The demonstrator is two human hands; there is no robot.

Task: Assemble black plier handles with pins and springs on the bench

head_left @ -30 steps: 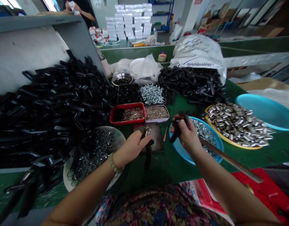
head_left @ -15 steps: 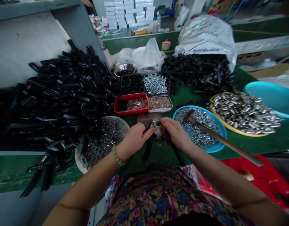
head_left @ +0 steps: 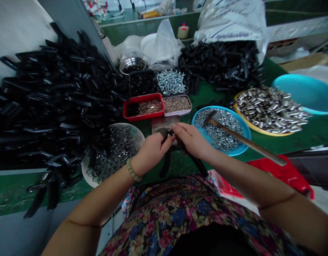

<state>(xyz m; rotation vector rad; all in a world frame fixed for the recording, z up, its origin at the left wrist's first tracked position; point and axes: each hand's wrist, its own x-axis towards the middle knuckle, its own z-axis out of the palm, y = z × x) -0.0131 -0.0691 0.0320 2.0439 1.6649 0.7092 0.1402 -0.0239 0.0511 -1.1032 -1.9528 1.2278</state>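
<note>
Right hand moved in from blue basin, now against left hand; both closed on black clamp handles, small spring. White sack: blue print upside down, unreadable.

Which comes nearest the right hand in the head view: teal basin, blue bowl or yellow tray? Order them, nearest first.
From the right hand:
1. Blue bowl, just ahead and right.
2. Yellow tray, farther right.
3. Teal basin, farthest, back right.
</note>
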